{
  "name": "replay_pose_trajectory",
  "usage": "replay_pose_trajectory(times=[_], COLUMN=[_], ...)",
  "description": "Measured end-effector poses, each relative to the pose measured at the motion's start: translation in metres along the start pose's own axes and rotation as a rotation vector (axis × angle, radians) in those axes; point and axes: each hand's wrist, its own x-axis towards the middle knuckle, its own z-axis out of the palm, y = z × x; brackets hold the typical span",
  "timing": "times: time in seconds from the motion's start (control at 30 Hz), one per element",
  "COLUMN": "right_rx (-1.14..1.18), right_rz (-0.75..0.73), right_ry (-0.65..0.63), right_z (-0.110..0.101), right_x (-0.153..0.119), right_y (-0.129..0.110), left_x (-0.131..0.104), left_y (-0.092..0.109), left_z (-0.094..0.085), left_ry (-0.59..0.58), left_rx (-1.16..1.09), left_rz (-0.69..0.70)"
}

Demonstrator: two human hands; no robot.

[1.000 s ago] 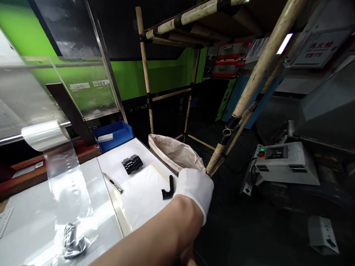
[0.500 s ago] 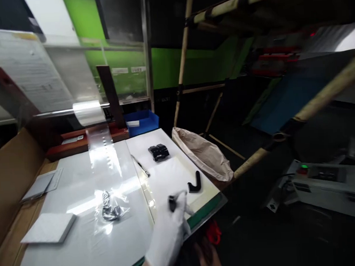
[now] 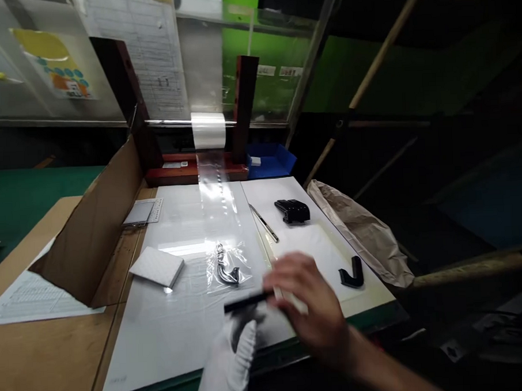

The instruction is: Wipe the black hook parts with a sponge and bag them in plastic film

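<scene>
My left hand (image 3: 229, 358), in a white glove, is closed round the lower side of a dark curved plastic part (image 3: 247, 303) above the white board's front edge. My bare right hand (image 3: 311, 300) pinches the right end of the same part; both are blurred. Beyond them a black J-shaped piece lies in a clear plastic bag (image 3: 227, 266). To the right of my right hand lies a loose black J-shaped piece (image 3: 355, 274). A small stack of black parts (image 3: 294, 211) sits farther back, beside a slim pen-like tool (image 3: 266, 225).
A roll of clear bags (image 3: 208, 130) hangs at the back, its strip trailing onto the board (image 3: 164, 349). A white foam block (image 3: 158, 268) and an upright cardboard sheet (image 3: 102, 237) stand left. Behind are a blue bin (image 3: 272, 163) and, right, a brown paper sack (image 3: 362, 231).
The view has swung left. My right hand has come up from below the table edge and taken hold of the dark part that my left hand carries.
</scene>
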Motion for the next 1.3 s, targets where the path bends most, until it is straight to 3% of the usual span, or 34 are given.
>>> replay_pose_trajectory(times=[0.1,0.2,0.3,0.4,0.47,0.53,0.63,0.73,0.8,0.9,1.03,1.17,1.3], right_rx=[0.08,0.12,0.135,0.181,0.205,0.189,0.147,0.163,0.184,0.157,0.075,0.098,0.165], right_rz=[0.067,0.132,0.2,0.256,0.298,0.354,0.422,0.427,0.396,0.329,0.282,0.2,0.135], right_ry=[-0.213,-0.541,-0.746,-0.829,-0.796,-0.66,-0.402,-0.286,-0.315,-0.39,-0.367,-0.416,-0.48], right_z=[0.008,0.036,0.075,0.108,0.12,0.12,0.1,0.071,0.058,0.056,0.067,0.059,0.038], right_x=[0.085,0.141,0.166,0.168,0.164,0.155,0.131,0.09,0.056,0.012,-0.013,-0.031,-0.054], right_y=[0.029,0.062,0.091,0.11,0.115,0.113,0.098,0.076,0.063,0.051,0.046,0.035,0.021], left_x=[0.016,0.034,0.044,0.046,0.045,0.045,0.047,0.051,0.056,0.067,0.073,0.046,0.009], left_y=[-0.006,-0.017,-0.028,-0.034,-0.036,-0.037,-0.036,-0.031,-0.023,-0.008,0.004,-0.008,-0.024], left_z=[-0.034,-0.055,-0.064,-0.066,-0.066,-0.066,-0.067,-0.069,-0.07,-0.071,-0.073,-0.084,-0.098], left_ry=[0.168,0.227,0.245,0.317,0.377,0.418,0.419,0.361,0.314,0.271,0.162,0.106,-0.1], left_rx=[0.462,1.086,1.34,1.343,1.283,1.239,1.222,1.247,1.297,1.399,1.455,1.43,1.311], left_rz=[0.287,0.497,0.6,0.666,0.697,0.733,0.752,0.702,0.673,0.679,0.718,0.687,0.592])
